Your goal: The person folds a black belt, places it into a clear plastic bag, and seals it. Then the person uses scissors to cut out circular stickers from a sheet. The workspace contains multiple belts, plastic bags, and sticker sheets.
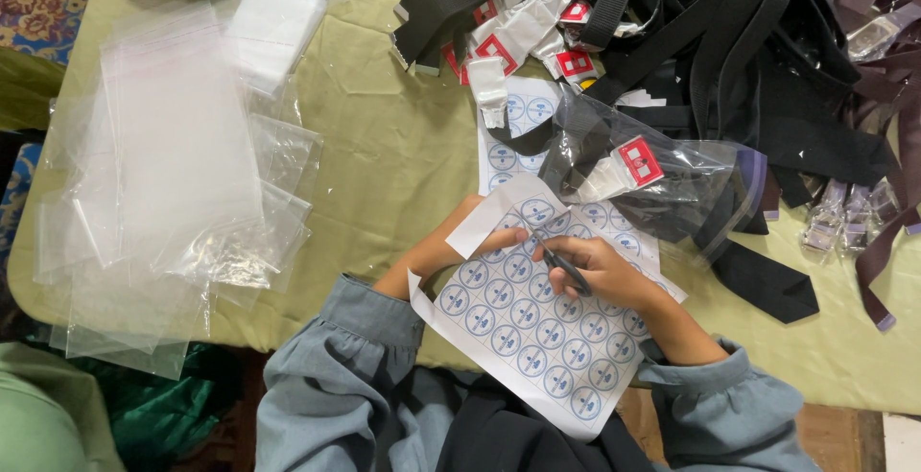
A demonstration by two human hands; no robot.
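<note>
A small packing workplace is suggested by clear plastic bags (182,146) stacked on a cloth-covered table (384,155), heaped black belts (729,40) and a sticker sheet (537,338).
</note>
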